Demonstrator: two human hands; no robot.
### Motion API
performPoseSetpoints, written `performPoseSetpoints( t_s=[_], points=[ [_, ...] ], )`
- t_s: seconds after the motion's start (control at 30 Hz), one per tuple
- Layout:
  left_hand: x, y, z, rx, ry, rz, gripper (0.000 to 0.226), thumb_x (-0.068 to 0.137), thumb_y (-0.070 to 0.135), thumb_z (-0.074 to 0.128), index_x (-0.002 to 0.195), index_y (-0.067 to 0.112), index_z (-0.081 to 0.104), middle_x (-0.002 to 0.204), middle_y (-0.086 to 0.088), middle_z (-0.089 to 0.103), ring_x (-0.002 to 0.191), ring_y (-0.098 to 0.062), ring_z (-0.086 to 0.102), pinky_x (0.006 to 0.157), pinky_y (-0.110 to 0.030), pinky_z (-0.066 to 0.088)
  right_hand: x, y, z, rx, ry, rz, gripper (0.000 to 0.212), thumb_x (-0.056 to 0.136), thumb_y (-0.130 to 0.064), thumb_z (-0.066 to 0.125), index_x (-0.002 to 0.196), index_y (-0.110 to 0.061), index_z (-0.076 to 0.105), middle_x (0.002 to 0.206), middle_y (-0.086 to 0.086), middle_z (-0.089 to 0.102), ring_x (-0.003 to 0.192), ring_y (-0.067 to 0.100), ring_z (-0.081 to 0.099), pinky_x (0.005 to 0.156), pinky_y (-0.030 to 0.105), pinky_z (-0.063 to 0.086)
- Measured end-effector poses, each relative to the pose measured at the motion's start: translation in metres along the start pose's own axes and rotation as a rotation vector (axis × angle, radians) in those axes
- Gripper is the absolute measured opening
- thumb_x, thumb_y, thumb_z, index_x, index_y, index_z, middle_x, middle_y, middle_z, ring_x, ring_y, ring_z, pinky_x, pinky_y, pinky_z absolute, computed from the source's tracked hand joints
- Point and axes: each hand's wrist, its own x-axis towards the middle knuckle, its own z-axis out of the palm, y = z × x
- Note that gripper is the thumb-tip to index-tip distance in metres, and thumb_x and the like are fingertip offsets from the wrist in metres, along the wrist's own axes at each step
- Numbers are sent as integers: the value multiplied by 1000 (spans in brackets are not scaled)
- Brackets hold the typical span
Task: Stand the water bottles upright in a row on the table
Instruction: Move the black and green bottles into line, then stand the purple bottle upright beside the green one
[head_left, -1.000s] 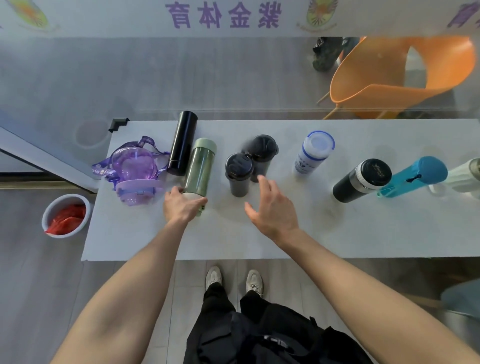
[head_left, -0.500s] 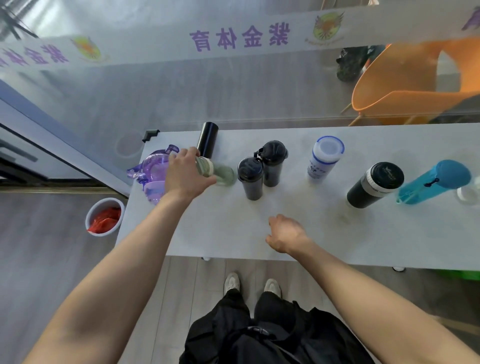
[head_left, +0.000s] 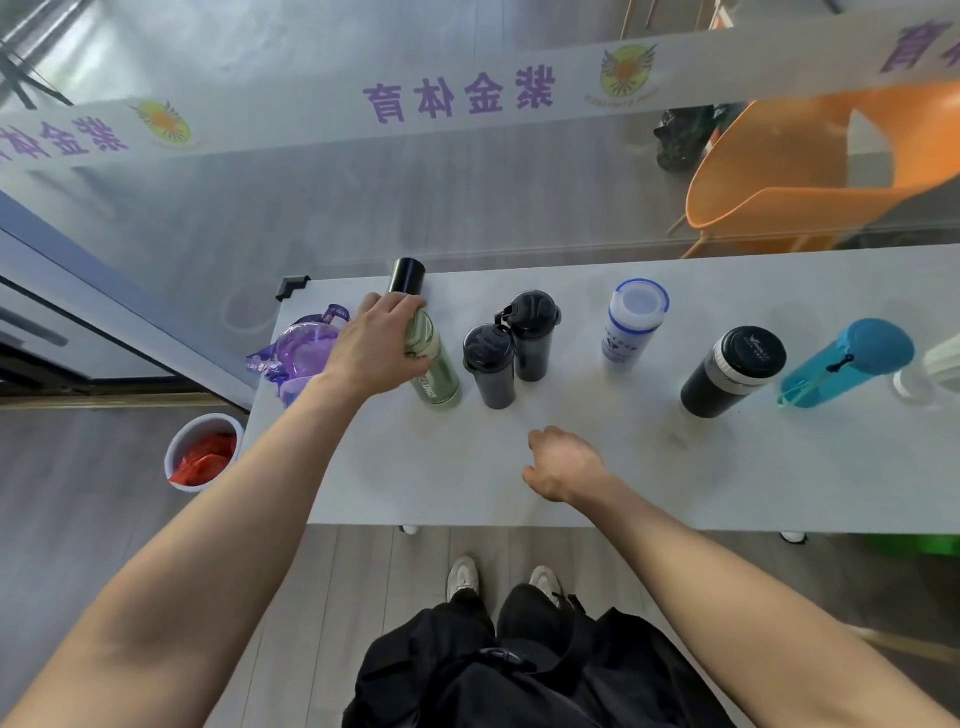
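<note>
Eight bottles (head_left: 637, 325), white table (head_left: 727, 467), glass wall (head_left: 363, 208)

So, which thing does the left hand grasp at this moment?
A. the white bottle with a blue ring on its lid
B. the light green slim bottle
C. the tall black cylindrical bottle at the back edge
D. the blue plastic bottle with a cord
B: the left hand is closed over the top of the light green slim bottle, while the other bottles stand untouched.
</note>
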Motion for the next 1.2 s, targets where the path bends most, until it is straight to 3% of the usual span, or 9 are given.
performPoseSetpoints(
  t_s=[0.2, 0.37, 0.5, 0.67, 0.87, 1.07, 1.2],
  points=[
    [2, -4, -2, -31, -43, 15, 94, 84, 47, 82, 165, 30, 38, 166, 7, 42, 146, -25, 44, 107, -56, 53, -6, -10, -19, -34, 21, -32, 44, 99, -34, 57, 137, -11, 57, 135, 12, 59, 117, 37, 64, 96, 42, 52],
    [2, -16, -10, -114, 2, -13, 82, 91, 73, 66, 160, 34, 44, 165, 8, 44, 147, -22, 47, 112, -51, 50, -17, -34, -74, -74, 122, -135, 42, 99, -39, 60, 133, -15, 60, 133, 9, 62, 117, 36, 65, 95, 45, 55],
    [7, -41, -29, -108, 82, -56, 58, 103, 63, 58, 150, 29, 57, 151, 1, 58, 135, -28, 59, 103, -49, 52, -13, -66, -141, -67, 280, -226, 36, 100, -41, 60, 125, -14, 63, 126, 9, 66, 109, 35, 67, 85, 40, 53],
    [20, -94, -45, -64, -41, -142, 48, 100, 50, 66, 144, 31, 62, 150, 3, 59, 128, -24, 62, 104, -48, 53, 21, -110, -211, -44, 384, -315, 49, 98, -44, 65, 139, -17, 62, 132, 7, 68, 119, 32, 65, 101, 44, 54],
    [54, -152, -43, -11, -186, -167, 52, 100, 51, 67, 145, 27, 63, 144, -2, 61, 128, -29, 61, 100, -43, 51, 112, -159, -245, -82, 226, -360, 41, 103, -36, 62, 142, -24, 62, 138, 3, 67, 121, 27, 65, 104, 45, 54],
    [81, -196, -16, 9, -266, -143, 49, 103, 51, 64, 145, 27, 63, 138, -3, 65, 128, -30, 63, 97, -42, 52, 215, -208, -222, -237, 35, -525, 44, 96, -8, 62, 135, -26, 71, 133, 0, 68, 122, 25, 64, 94, 32, 49],
    [91, -224, -2, -23, -327, -187, 58, 102, 59, 63, 148, 23, 62, 142, -4, 63, 129, -30, 61, 101, -43, 50, 267, -226, -186, -436, -109, -695, 56, 89, -4, 65, 139, -29, 68, 138, 2, 65, 129, 27, 59, 106, 42, 49]
  ],
)
